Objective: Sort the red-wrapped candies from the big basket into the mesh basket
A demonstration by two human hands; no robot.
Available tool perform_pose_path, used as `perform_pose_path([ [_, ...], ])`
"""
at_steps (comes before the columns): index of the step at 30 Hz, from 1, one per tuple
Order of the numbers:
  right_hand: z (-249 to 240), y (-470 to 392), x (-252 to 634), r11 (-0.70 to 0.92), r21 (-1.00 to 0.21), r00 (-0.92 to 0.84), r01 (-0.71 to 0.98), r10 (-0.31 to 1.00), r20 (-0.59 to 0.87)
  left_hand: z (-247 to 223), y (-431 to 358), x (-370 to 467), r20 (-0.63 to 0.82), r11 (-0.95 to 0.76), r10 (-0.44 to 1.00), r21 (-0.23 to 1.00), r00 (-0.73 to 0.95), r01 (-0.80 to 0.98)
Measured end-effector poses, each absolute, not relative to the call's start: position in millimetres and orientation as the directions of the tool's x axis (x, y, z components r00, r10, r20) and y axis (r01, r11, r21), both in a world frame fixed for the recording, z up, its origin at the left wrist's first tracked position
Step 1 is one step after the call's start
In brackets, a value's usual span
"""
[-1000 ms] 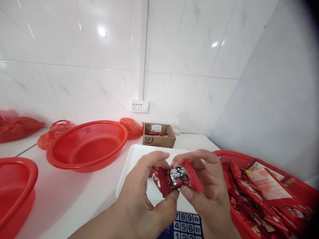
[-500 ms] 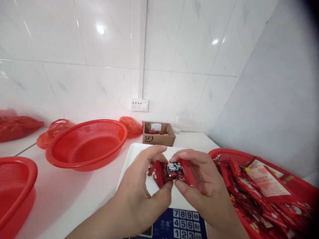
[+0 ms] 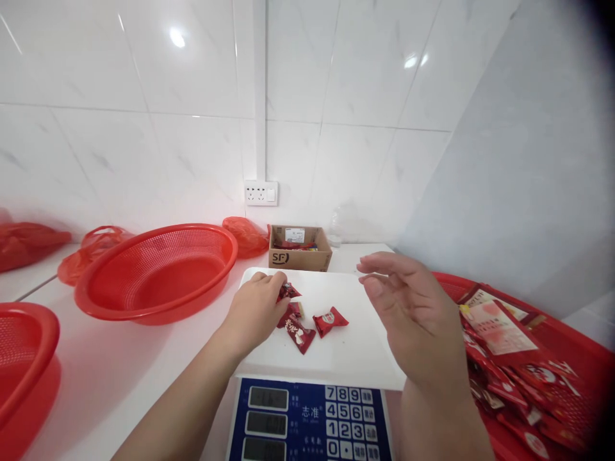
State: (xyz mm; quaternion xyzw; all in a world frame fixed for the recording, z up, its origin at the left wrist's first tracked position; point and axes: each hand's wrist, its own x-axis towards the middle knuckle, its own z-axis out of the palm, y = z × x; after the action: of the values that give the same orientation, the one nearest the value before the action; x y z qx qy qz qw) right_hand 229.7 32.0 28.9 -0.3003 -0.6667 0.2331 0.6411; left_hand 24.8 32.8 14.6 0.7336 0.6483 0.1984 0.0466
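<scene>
A dark red wrapped packet (image 3: 289,291) sits between the curled fingers and thumb of my left hand (image 3: 257,310), at the far left part of a white scale pan (image 3: 355,358); whether it touches down, I cannot tell. Nearby on the pan lie a maroon packet (image 3: 300,334) and a bright red packet (image 3: 330,322). By my reading only a few pieces are down, with many more packets (image 3: 509,390) heaped in the red basket (image 3: 574,339) at right. My right hand (image 3: 418,320), half open, holds nothing beside the pan. Beyond, a cardboard box (image 3: 307,260) stands on the bench (image 3: 139,371).
</scene>
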Motion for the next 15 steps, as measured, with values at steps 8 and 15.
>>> perform_pose_path([
  [8, 27.1, 29.3, 230.9, 0.73, -0.662, -0.063, 0.169, 0.678, 0.732, 8.2, 34.5, 21.8, 0.142, -0.25, 0.966, 0.301, 0.215, 0.92],
  [15, 32.3, 18.9, 226.8, 0.747, -0.648, -0.047, 0.147, 0.66, 0.75, 10.9, 31.1, 20.8, 0.293, -0.261, 0.943, 0.367, 0.155, 0.893],
])
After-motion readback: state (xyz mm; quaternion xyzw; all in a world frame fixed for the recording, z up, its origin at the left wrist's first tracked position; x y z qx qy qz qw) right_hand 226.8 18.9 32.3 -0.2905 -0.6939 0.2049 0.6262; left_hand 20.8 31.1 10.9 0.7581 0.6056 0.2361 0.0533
